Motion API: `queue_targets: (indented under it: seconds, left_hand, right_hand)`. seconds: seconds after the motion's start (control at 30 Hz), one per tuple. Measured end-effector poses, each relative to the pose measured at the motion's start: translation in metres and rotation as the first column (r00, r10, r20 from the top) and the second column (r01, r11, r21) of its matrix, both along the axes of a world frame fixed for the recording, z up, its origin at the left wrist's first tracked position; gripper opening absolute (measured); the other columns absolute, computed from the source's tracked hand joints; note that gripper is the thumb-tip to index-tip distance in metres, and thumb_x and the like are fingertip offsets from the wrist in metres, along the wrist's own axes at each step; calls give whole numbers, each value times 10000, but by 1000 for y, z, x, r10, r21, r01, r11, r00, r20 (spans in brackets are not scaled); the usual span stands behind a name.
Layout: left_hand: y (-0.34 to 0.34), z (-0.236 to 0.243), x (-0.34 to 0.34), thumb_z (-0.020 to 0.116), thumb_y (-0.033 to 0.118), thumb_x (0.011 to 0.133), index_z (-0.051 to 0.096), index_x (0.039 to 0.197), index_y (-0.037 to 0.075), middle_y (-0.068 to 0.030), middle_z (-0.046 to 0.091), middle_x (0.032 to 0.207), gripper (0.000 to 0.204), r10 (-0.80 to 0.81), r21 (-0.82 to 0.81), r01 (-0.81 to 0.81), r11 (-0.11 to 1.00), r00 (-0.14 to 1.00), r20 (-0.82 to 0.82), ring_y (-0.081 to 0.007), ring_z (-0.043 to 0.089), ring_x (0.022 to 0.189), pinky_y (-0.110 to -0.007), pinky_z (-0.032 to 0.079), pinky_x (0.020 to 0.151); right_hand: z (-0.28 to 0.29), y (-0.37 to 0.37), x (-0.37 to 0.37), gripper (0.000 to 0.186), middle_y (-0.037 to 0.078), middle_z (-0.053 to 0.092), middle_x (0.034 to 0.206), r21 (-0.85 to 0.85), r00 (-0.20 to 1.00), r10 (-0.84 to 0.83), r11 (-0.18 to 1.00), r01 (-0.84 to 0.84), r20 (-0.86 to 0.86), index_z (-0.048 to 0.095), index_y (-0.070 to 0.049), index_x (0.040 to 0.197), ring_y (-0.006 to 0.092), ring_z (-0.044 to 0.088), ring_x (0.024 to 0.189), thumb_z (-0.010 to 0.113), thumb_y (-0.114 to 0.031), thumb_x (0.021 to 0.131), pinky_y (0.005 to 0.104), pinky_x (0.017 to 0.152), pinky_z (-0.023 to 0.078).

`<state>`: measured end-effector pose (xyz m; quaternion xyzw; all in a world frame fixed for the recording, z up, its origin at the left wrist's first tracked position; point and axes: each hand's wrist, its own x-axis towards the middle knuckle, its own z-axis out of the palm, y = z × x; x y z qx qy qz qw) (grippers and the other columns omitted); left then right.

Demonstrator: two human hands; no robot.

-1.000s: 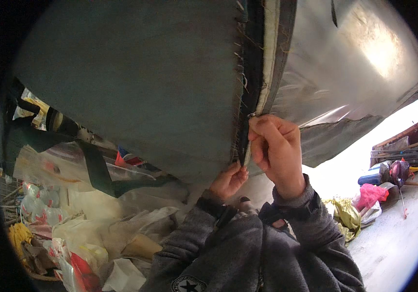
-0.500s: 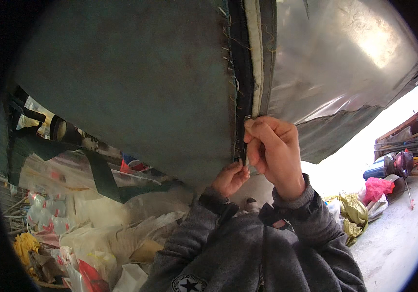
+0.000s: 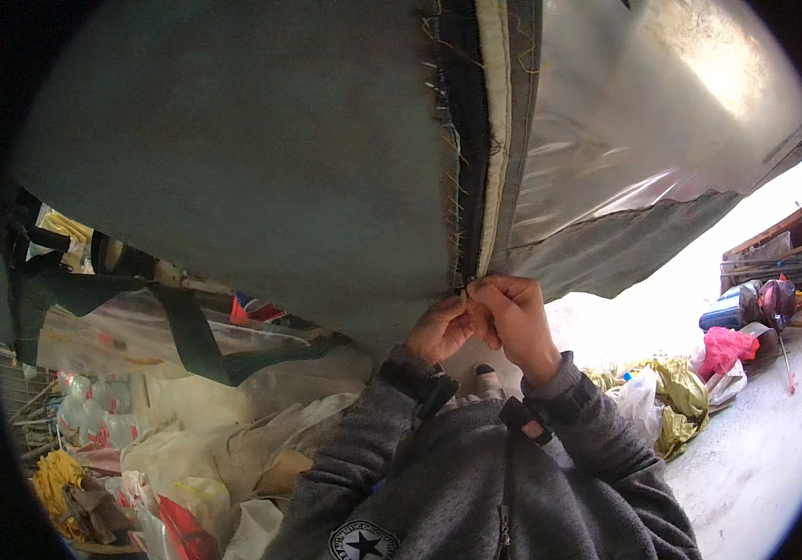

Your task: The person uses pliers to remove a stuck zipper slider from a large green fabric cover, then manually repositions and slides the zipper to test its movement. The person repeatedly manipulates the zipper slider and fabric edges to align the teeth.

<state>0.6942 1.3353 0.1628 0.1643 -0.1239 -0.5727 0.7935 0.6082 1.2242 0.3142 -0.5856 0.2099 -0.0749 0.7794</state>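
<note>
A large dark grey-green fabric sheet (image 3: 233,140) hangs in front of me, joined down its right edge to a long black zipper (image 3: 464,121). Rough stitches and loose threads run along that edge. Beside the zipper lies a whitish strip (image 3: 498,112), then a clear plastic panel (image 3: 625,121). At the zipper's lower end my right hand (image 3: 518,322) is closed in a pinch; its fingertips cover the small part they grip. My left hand (image 3: 436,331) is closed right beside it, pinching the zipper's lower edge. The fingertips of both hands touch or nearly touch.
Plastic bottles (image 3: 93,401), a yellow cloth (image 3: 55,485) and plastic bags (image 3: 177,523) pile up at the left. On the right floor lie an olive bag (image 3: 681,411), a pink bag (image 3: 727,353) and a blue container (image 3: 727,310). A dark strap (image 3: 191,336) hangs at left.
My right hand has moved down along the zipper to meet my left hand at its lower end. My left hand has stayed nearly in place.
</note>
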Motion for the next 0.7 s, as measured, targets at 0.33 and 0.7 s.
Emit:
queue_targets:
  seconds: [0.33,0.7]
  left_hand:
    - [-4,-2,-9,499,284,969,587,1062,64,-60,640,975,254,58,147,-50,988,997,-51,-197,614,928,-375,497,844]
    - [36,-59,-8,522,303,958,506,1243,101,-53,581,1169,350,103,357,53,933,909,-405,-206,571,1047,-390,499,873]
  right_hand:
    - [-30,-3,-9,257,51,560,543,59,999,14,998,-12,-39,619,15,709,98,453,388,559,-151,896,240,358,316]
    - [-122,-20,2,251,65,574,568,126,980,108,988,-87,-168,630,13,718,124,494,428,566,-151,896,271,396,356]
